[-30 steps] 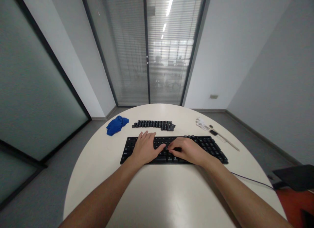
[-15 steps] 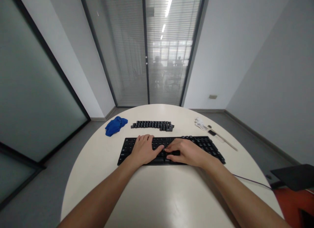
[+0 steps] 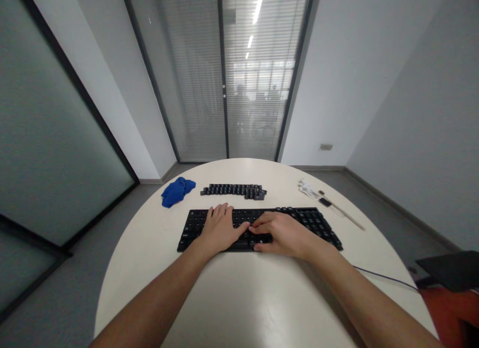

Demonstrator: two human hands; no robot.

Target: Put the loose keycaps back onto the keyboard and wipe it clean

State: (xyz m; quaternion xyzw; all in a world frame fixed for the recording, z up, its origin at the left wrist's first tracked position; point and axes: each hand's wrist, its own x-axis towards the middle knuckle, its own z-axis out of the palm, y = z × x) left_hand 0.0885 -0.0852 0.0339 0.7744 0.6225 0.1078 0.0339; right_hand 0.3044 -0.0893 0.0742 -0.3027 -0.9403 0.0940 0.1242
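Note:
A black keyboard (image 3: pixel 317 222) lies crosswise on the table, its number pad at the right end. Many sockets in its main block look bare, without caps. Flat across its left half rests my left hand (image 3: pixel 220 229), fingers spread and thumb stretched right. My right hand (image 3: pixel 279 233) bends over the middle of the keyboard. Its fingertips touch the key area by my left thumb, while its own thumb stays apart, lower down at the front edge. I see nothing held between them. Behind the keyboard, loose black keycaps (image 3: pixel 234 189) stand in rows.
A crumpled blue cloth (image 3: pixel 176 192) lies at the back left of the round white table (image 3: pixel 224 298). At the back right are a thin stick (image 3: pixel 346 215), a small black piece (image 3: pixel 325 202) and some white material (image 3: pixel 306 188). A cable (image 3: pixel 385 276) runs off the right edge.
My right thumb has dropped slightly away from its fingers, and the fingertips have shifted a little left. My left hand stays in place on the keyboard.

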